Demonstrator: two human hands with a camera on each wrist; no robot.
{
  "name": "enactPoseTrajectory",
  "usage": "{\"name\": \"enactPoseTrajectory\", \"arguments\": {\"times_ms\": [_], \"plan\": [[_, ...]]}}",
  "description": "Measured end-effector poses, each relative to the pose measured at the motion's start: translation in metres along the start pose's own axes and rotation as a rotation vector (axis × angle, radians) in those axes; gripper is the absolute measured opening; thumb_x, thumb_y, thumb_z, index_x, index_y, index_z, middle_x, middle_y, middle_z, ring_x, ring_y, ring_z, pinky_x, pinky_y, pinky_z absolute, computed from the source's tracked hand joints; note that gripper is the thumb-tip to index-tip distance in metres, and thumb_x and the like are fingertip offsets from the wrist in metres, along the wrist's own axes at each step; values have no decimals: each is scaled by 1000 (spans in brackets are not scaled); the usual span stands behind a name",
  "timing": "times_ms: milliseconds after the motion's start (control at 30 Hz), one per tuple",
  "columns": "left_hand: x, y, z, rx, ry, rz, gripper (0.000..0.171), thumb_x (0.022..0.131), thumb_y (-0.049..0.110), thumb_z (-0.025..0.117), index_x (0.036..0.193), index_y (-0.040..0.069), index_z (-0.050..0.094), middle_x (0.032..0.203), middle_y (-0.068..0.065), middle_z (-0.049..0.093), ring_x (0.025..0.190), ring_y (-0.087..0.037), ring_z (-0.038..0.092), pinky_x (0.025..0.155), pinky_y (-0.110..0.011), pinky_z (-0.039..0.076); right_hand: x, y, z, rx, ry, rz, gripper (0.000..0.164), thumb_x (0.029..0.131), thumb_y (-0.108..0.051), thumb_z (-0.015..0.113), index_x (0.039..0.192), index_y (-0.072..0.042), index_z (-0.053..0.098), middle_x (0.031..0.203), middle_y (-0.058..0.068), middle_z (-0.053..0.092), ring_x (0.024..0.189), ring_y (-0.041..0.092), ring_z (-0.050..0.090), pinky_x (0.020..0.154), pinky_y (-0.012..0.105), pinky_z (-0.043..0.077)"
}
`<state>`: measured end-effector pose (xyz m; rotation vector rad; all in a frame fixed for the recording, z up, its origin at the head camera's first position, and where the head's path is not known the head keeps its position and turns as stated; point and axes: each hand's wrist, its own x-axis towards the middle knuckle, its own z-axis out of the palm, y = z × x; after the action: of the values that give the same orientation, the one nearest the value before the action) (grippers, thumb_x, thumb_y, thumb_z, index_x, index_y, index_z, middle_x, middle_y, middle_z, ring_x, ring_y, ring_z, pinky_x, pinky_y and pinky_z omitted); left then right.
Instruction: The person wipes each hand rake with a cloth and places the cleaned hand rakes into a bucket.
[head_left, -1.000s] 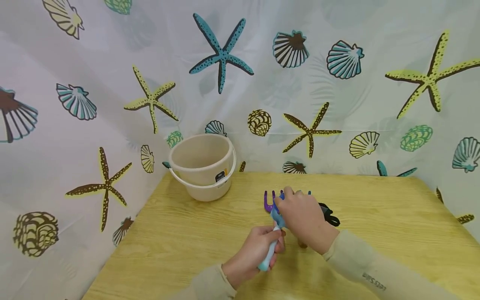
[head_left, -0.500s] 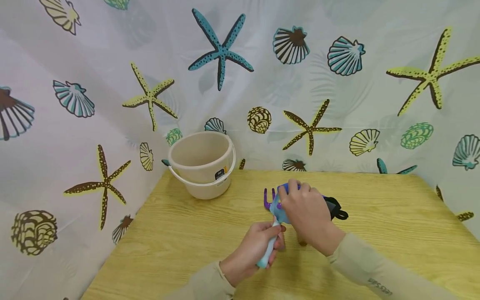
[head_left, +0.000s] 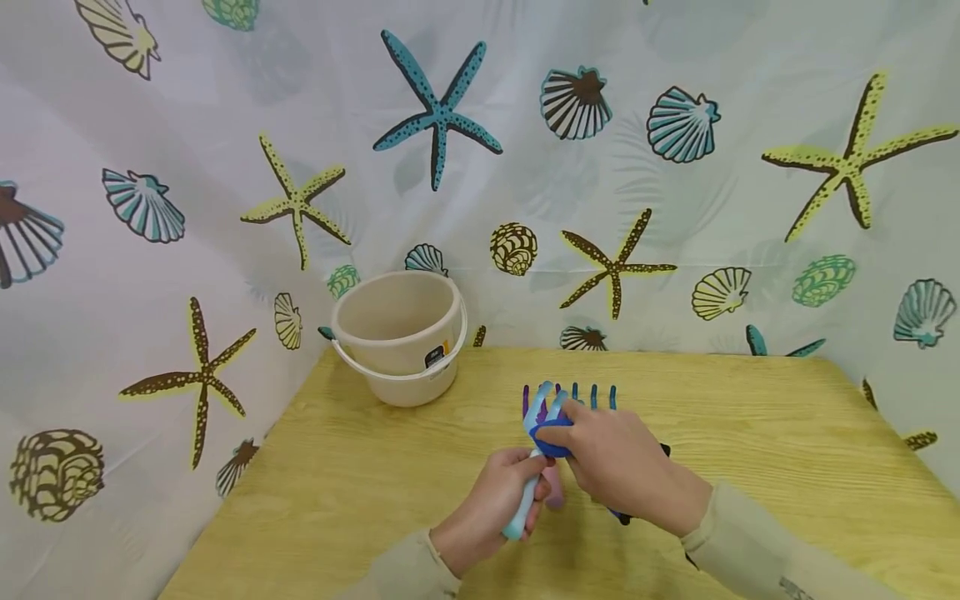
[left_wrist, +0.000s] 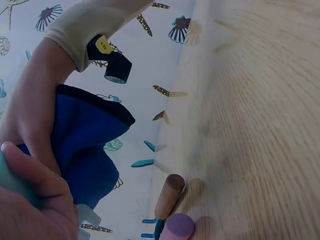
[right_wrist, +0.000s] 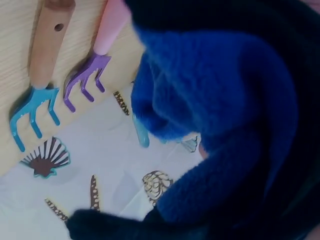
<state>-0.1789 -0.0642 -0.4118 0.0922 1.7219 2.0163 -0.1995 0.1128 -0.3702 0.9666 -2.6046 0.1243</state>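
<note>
My left hand (head_left: 495,500) grips a pale blue hand rake (head_left: 519,518) by its handle, tines pointing up and away. My right hand (head_left: 626,462) holds a fleecy blue cloth (head_left: 553,439) with a black edge against the base of the rake's head, and pale tines stick out above it. In the left wrist view the cloth (left_wrist: 85,140) drapes down from the right hand. Folds of the cloth (right_wrist: 215,95) fill much of the right wrist view, and one pale tine (right_wrist: 141,132) shows past them.
On the wooden table (head_left: 360,467) lie a purple rake with a pink handle (right_wrist: 110,27) and a teal rake with a wooden handle (right_wrist: 50,45), side by side beyond the hands. A cream bucket (head_left: 401,367) stands at the back left. A shell-patterned curtain (head_left: 480,192) hangs behind.
The right hand has moved down, bringing the cloth from over the rake's tines to their base. The pale tines now show, and the cloth's black end hangs below the hand.
</note>
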Motion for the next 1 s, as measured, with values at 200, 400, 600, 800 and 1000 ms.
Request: {"name": "enactPoseTrajectory", "arguments": {"times_ms": [200, 400, 600, 800, 1000], "plan": [[0, -2, 0, -3, 7, -11, 22, 105, 23, 50, 107, 4, 59, 67, 3, 50, 38, -7, 41, 33, -19, 36, 0, 5, 6, -117, -27, 16, 35, 79, -5, 79, 108, -23, 77, 94, 6, 66, 46, 10, 38, 35, 19, 29], [-2, -2, 3, 12, -2, -5, 22, 104, 23, 50, 107, 3, 60, 67, 2, 50, 38, -8, 40, 32, -20, 34, 1, 15, 21, -328, 49, 35, 25, 78, -7, 82, 100, -14, 74, 90, 11, 63, 50, 21, 51, 37, 28, 43], [1, 0, 12, -7, -15, 6, 24, 104, 21, 50, 113, 1, 59, 68, 2, 50, 37, -8, 40, 32, -20, 33, -3, 13, 21, -504, 141, 65, 23, 82, -16, 83, 95, -3, 70, 84, 16, 59, 54, 28, 58, 48, 34, 55], [-1, -1, 11, -9, -3, 19, 21, 103, 18, 50, 111, 1, 57, 67, 2, 48, 36, -8, 38, 30, -20, 31, 0, 5, 5, -286, -19, 135, 23, 78, -8, 81, 100, -15, 76, 91, 11, 64, 46, 18, 45, 36, 30, 42], [2, -2, 2, -31, -12, 9, 24, 105, 22, 48, 112, 2, 60, 69, 3, 51, 38, -8, 41, 33, -20, 36, -1, -3, -5, -55, -59, 69, 32, 82, -7, 74, 108, -26, 79, 93, 3, 66, 43, 8, 35, 35, 18, 27]]}}
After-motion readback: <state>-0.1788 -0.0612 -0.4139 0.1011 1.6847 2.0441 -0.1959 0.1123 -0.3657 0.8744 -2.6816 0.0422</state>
